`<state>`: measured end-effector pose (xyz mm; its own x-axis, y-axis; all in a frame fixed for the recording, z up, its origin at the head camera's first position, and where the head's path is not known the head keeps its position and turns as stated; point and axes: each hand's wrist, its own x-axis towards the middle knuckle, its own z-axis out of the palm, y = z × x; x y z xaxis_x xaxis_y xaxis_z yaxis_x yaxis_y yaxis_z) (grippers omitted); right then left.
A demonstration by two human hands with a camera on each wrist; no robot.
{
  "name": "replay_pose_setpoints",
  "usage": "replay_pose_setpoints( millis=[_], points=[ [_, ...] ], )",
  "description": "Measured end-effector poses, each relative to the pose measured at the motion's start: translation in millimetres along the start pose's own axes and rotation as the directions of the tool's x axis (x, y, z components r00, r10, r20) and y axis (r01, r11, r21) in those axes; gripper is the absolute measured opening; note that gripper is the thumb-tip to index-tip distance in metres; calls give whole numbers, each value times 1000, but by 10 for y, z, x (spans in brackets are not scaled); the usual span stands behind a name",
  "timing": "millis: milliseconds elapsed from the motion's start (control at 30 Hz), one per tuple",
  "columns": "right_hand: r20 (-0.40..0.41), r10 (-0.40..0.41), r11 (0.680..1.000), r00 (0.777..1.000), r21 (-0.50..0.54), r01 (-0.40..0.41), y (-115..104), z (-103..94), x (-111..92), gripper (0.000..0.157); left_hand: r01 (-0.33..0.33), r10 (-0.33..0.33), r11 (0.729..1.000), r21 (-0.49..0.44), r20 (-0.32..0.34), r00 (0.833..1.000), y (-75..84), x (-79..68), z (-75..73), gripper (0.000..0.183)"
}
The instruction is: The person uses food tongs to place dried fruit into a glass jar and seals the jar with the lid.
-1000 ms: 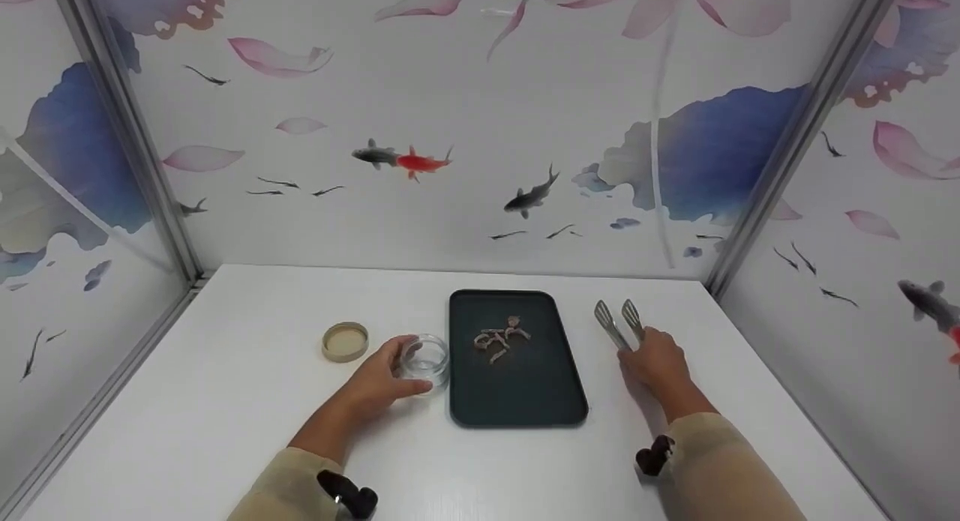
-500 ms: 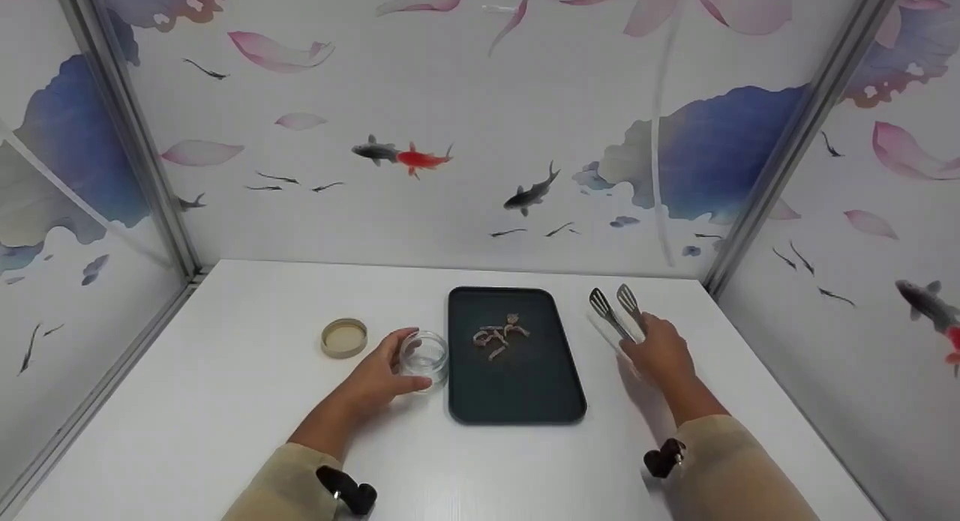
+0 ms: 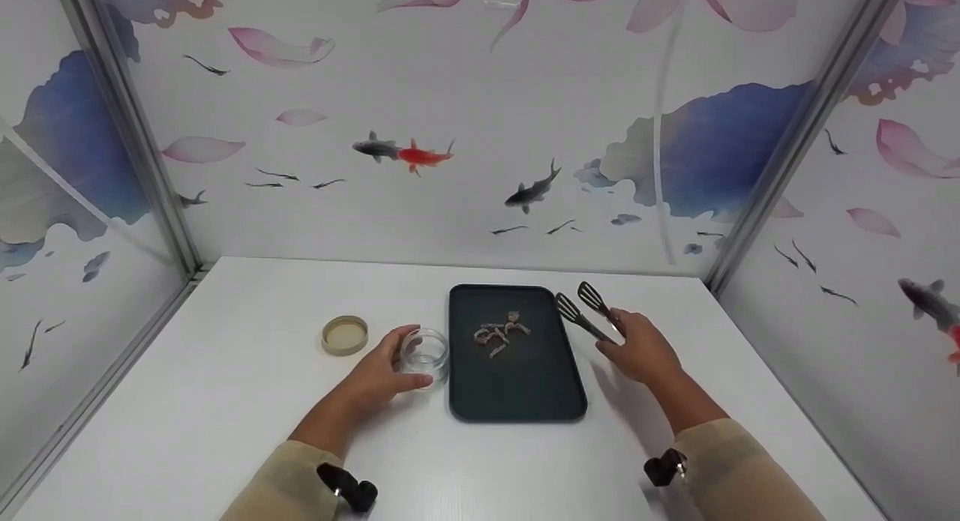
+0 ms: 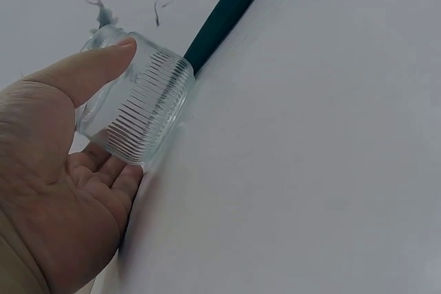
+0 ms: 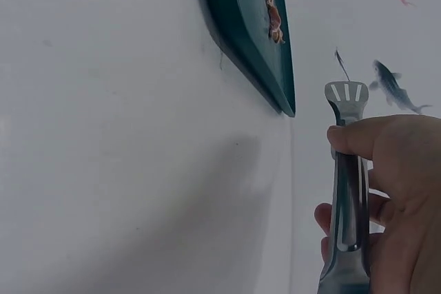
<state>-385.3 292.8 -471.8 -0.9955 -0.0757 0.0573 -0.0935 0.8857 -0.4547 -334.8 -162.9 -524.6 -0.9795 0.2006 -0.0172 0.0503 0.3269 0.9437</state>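
My left hand (image 3: pixel 379 367) grips a clear glass jar (image 3: pixel 425 352) that stands upright at the left edge of a dark green tray (image 3: pixel 517 393). In the left wrist view the thumb and fingers wrap round the jar (image 4: pixel 138 98), whose lower wall is ribbed. Metal tongs (image 5: pixel 350 197) with slotted ends are in my right hand (image 3: pixel 641 348), thumb on one arm and fingers on the other. The two tong ends stand apart, above the tray's right edge. Several brownish twisted strips (image 3: pixel 500 333) lie in a small heap on the tray's upper half.
A round gold-coloured lid (image 3: pixel 345 335) lies on the white table (image 3: pixel 360 465), left of the jar. White panels (image 3: pixel 465 229) printed with fish and petals rise behind the table and at both sides.
The right hand has moved left and forward with the tongs, bringing their ends from beside the tray to its right edge. The left hand and jar have stayed in place.
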Motion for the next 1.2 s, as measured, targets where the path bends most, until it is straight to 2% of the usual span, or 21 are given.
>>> replay_pose_setpoints(
  millis=[300, 567, 1200],
  points=[
    [29, -35, 999, 999, 33, 34, -179, 67, 5, 75, -12, 12, 1000, 5, 0, 1000, 6, 3, -18, 95],
    [47, -69, 998, 997, 16, 68, -291, 155, 11, 73, -5, 5, 999, -41, 17, 1000, 16, -5, -13, 95],
    [87, -50, 999, 995, 5, 50, -413, 290, 7, 65, -6, 6, 1000, -21, 2, 1000, -1, 5, -10, 94]
  ],
)
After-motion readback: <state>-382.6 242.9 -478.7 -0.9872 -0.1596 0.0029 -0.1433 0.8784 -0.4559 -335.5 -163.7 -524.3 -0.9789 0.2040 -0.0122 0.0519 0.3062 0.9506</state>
